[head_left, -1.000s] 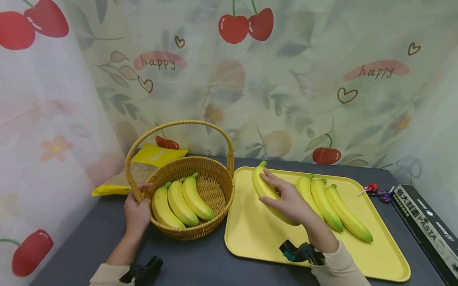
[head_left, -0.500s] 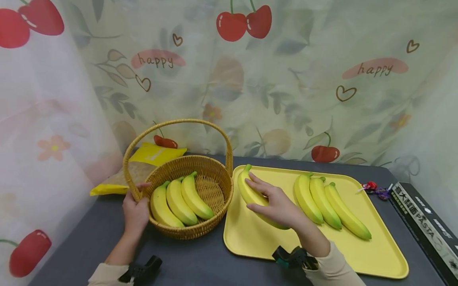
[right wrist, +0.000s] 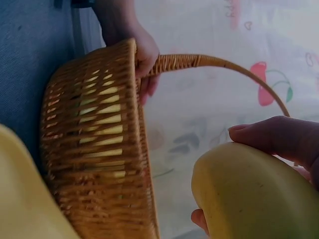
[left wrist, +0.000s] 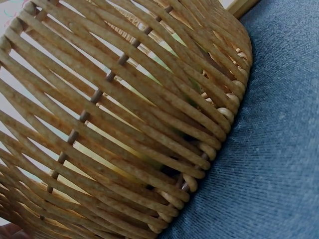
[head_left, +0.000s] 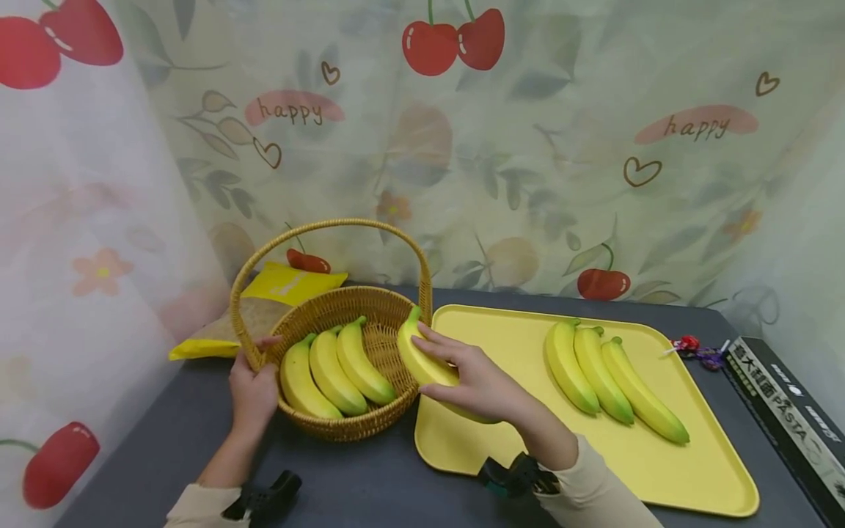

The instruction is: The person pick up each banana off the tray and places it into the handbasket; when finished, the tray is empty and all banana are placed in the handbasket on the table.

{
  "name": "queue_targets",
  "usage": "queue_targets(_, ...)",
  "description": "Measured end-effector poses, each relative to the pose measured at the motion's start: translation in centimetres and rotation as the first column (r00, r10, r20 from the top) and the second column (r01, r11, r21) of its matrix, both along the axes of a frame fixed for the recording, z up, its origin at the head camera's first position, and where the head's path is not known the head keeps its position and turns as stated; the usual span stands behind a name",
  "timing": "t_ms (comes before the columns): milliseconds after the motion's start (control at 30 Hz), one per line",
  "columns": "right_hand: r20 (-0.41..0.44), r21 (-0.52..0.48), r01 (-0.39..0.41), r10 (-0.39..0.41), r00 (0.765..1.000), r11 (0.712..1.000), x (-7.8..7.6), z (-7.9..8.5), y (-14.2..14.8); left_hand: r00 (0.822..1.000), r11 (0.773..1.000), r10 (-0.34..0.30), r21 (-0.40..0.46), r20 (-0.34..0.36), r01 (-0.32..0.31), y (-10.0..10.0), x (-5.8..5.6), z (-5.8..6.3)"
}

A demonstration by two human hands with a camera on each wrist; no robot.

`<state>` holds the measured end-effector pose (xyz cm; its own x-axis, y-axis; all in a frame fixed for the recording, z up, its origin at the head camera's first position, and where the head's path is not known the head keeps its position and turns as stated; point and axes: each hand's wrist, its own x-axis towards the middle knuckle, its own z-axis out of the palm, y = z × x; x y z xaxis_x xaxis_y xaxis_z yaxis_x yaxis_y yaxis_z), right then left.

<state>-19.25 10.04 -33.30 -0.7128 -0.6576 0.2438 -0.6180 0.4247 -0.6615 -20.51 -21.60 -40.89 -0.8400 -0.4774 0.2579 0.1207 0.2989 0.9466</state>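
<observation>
A round wicker basket (head_left: 343,429) with a tall hoop handle stands on the dark tabletop, several slats of its side filling the left wrist view. My left hand (head_left: 254,389) grips its left rim at the foot of the handle. Inside, three bananas (head_left: 335,372) lie side by side in the left half. My right hand (head_left: 472,374) holds another banana (head_left: 422,359) between thumb and fingers, its stem end overlapping the basket's right rim in the head view. In the right wrist view the thumb presses along this banana (right wrist: 249,194), with the basket beyond it.
On the right, a yellow tray (head_left: 488,330) carries three more bananas (head_left: 610,378). Past its right edge lie wrapped lollipops (head_left: 700,353) and a black pasta box (head_left: 785,418). A yellow and brown packet (head_left: 290,286) sits behind the basket, before a patterned curtain (head_left: 515,161).
My right hand has carried its banana leftward from over the tray to the basket's right rim. The left hand keeps its grip, and the basket stays put.
</observation>
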Motion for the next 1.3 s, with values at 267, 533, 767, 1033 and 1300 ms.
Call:
queue_targets(267, -0.009, 0.050, -0.039, 0.039, 0.999, 0.998, -1.0, 1.7, -3.2, 1.000, 1.000, -0.006, 0.003, 0.004, 0.006, 0.1, 0.0, 0.1)
queue_targets(533, -0.003, 0.147, -0.025, 0.026, 1.000, 0.989, -2.9, 2.8, -6.7, 1.000, 1.000, -0.010, 0.005, 0.001, 0.010, -0.1, 0.1, 0.0)
queue_targets(767, 0.034, 0.203, -0.034, 0.028, 0.999, 0.979, -4.3, 3.1, -9.8, 1.000, 1.000, -0.011, -0.001, 0.000, 0.011, -0.1, 0.1, 0.1)
queue_targets(1033, 0.099, 0.209, -0.048, 0.027, 0.995, 0.977, -5.1, 2.4, -13.7, 1.000, 1.000, 0.004, -0.006, -0.016, -0.004, -0.3, 0.2, 0.1)
queue_targets(1300, 0.131, 0.247, -0.015, -0.018, 0.991, 0.969, -6.3, 1.2, -17.1, 1.000, 1.000, -0.001, -0.025, -0.009, 0.001, -0.1, 0.1, 0.3)
